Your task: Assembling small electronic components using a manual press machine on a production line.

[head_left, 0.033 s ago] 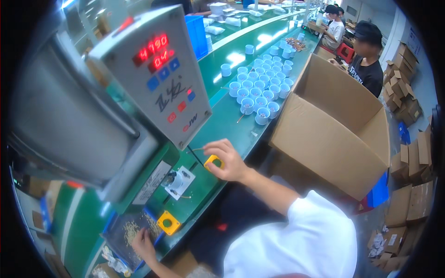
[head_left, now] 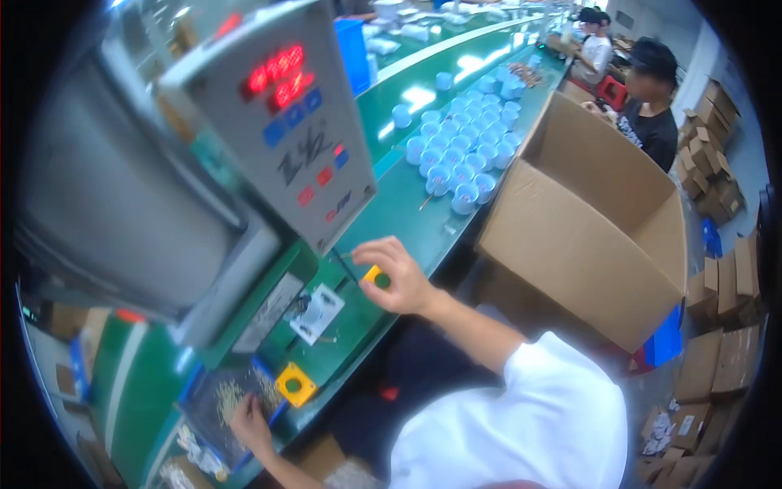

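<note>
My right hand [head_left: 399, 284], beside the lower end of the machine's control panel, pinches a yellow square plate [head_left: 371, 274] with a round hole between thumb and fingers. Over a shallow blue-rimmed tray [head_left: 198, 425] at the lower left, my left hand [head_left: 252, 425] has its fingertips drawn together among small pale pieces [head_left: 230, 398]. Whether it grips one of them is too small to make out. A second yellow square piece [head_left: 305, 398] lies on the bench's front edge, right of the tray. Between the hands, a white plate [head_left: 324, 312] with metal fittings sits on the green machine base.
A grey machine head [head_left: 122, 196] with a lit control panel [head_left: 314, 163] rises at the left. Many light-blue cups [head_left: 462, 173] crowd the green bench beyond. A large open cardboard box [head_left: 582, 253] stands at right, with a seated person [head_left: 652, 118] behind it.
</note>
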The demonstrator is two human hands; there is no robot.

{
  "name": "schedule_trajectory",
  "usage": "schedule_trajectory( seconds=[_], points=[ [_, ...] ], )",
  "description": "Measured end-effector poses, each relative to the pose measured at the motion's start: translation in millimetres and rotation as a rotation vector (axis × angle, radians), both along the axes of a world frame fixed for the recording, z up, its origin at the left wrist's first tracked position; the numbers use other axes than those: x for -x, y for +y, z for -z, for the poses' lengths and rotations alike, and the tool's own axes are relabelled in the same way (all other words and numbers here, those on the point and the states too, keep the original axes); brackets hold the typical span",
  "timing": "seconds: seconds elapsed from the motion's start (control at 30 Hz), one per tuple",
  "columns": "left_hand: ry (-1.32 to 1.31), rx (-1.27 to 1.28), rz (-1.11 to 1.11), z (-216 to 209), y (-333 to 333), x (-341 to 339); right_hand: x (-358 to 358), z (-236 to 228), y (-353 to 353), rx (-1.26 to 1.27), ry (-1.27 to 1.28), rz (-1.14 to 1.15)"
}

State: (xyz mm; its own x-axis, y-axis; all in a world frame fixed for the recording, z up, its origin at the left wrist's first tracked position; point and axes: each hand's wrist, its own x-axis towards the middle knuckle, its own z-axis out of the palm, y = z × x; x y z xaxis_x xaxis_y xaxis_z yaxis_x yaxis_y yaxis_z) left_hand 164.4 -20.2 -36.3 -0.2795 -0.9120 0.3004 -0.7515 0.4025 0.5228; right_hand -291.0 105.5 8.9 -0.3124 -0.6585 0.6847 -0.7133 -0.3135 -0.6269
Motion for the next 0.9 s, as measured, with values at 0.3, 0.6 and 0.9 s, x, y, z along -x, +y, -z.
schedule_trajectory(
  seconds=[0.3,0.6,0.9],
  points=[
    [0.014,-0.041,-0.041,-12,4,25,-61,-23,-25,-0.118,-0.148,-0.212],
    [0.041,-0.049,-0.021,-6,0,24,-58,-43,-52,-0.077,0.013,-0.188],
    [0.012,-0.058,-0.079,-15,4,28,79,-21,-66,-0.001,-0.471,-0.076]
  ],
)
